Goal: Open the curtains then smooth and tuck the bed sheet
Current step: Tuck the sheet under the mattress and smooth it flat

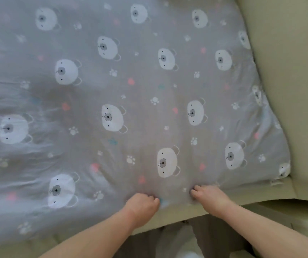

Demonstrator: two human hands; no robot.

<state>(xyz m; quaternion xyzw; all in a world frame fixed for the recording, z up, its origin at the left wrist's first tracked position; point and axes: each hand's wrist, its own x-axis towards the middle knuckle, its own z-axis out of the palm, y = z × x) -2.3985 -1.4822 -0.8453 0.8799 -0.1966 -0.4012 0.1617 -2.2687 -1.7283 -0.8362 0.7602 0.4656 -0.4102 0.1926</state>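
At the near edge, my left hand (142, 203) and right hand (208, 195) both pinched the bed sheet (130, 94), its length running left-right

- grey bed sheet (130, 90) with white bear faces, paw prints, pink hearts covers most of the view; wrinkles at left side and near the hands
- left hand (142, 203) grips sheet at near edge, fingers curled into fabric
- right hand (208, 195) grips the same edge just beside it; folds fan out from both
- cream bed frame (289, 71) along right and near edges
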